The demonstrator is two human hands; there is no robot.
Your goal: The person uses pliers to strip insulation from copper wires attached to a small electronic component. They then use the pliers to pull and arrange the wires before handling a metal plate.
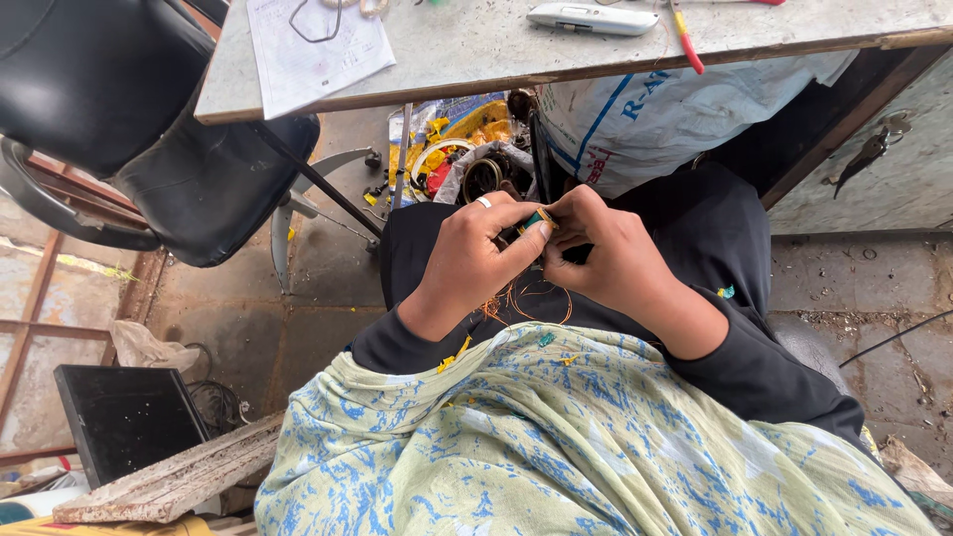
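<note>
Over my lap, my left hand [475,260] and right hand [608,260] meet, fingers pinched narrow on a small teal piece [537,219]. Thin copper wire [531,298] hangs loose in loops below. I judge the work unfinished, because much wire is free.

The setting is a small, informal repair workshop — not a home or office. A worn worktable [476,50] carries a utility knife [593,18], red-handled pliers [685,40] and a paper sheet [313,45], while wire coils and scrap packaging [457,149] lie on the stained concrete floor [288,308]. A black swivel chair [129,119] stands beside the table — and offcut boards [169,481] lie nearby.
</note>
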